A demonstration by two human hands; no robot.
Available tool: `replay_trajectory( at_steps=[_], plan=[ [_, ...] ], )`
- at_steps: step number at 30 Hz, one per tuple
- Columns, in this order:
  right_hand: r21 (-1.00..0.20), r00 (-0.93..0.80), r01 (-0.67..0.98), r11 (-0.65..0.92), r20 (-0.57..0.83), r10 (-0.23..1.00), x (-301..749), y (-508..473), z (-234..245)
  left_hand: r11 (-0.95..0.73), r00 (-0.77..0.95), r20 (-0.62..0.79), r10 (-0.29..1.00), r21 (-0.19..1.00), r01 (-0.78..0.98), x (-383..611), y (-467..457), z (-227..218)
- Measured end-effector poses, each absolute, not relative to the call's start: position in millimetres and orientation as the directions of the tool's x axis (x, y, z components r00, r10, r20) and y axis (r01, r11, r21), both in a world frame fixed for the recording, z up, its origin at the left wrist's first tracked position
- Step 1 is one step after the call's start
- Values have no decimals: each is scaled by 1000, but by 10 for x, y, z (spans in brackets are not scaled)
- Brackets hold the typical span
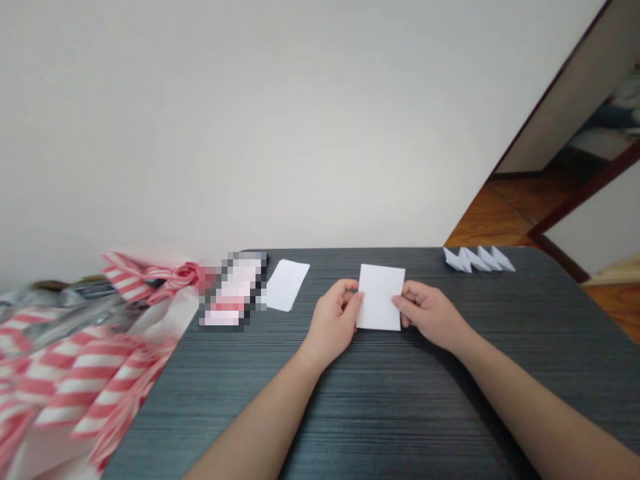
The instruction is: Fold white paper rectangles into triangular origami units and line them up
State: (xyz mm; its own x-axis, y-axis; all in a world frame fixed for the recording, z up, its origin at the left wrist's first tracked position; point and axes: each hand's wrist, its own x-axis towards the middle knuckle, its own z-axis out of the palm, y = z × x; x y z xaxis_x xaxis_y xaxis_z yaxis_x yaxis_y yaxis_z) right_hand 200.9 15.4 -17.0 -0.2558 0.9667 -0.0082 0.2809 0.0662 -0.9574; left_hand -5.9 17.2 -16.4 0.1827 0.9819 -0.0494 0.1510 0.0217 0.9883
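A small white sheet of paper [381, 297] is held up between my two hands, just above the dark table. My left hand [336, 320] pinches its left edge, thumb in front and fingers behind. On the opposite edge my right hand [429, 312] has the same kind of pinch. The sheet looks flat and blank, with its face towards me. To the left lies a stack of white paper [288, 285] of similar shape. Several folded white paper pieces [479, 260] stand in a row at the back right.
The dark wood-grain table [400, 413] meets a pale wall [320, 120] at its back edge. A pixelated, phone-like object [235, 290] lies left of the stack. Red-and-white striped cloth bundles [95, 373] crowd the left side. Wooden floor [480, 217] shows at right.
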Motion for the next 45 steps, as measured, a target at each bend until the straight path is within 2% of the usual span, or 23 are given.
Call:
replay_trajectory(
  at_steps=[6, 12, 19, 24, 29, 34, 45],
  plan=[
    [-994, -245, 110, 11, -17, 969, 2015, 144, -188, -32, 217, 4, 976, 992, 125, -83, 158, -104],
    [-990, -255, 142, -9, -46, 966, 2043, 110, -130, 52, 244, -49, 969, 999, -4, -108, 171, -119],
    [-995, -272, 99, 31, 3, 962, 2069, 123, -182, -48, 204, 16, 979, 987, 155, -40, 127, -110],
    [-967, -261, 250, 47, -20, 965, 2049, 123, -192, -122, 253, 69, 965, 972, 203, -24, 93, -114],
    [-968, -215, 247, 29, -25, 976, 2041, 122, -182, -50, 248, 13, 969, 989, 142, -25, 106, -124],
    [-976, -182, 217, 17, -23, 983, 2054, 126, -178, -33, 314, -38, 949, 976, 215, -24, 120, -100],
    [-972, -206, 235, 8, -42, 978, 2051, 134, -156, -92, 325, -26, 945, 935, 344, -48, 136, -69]
  ],
)
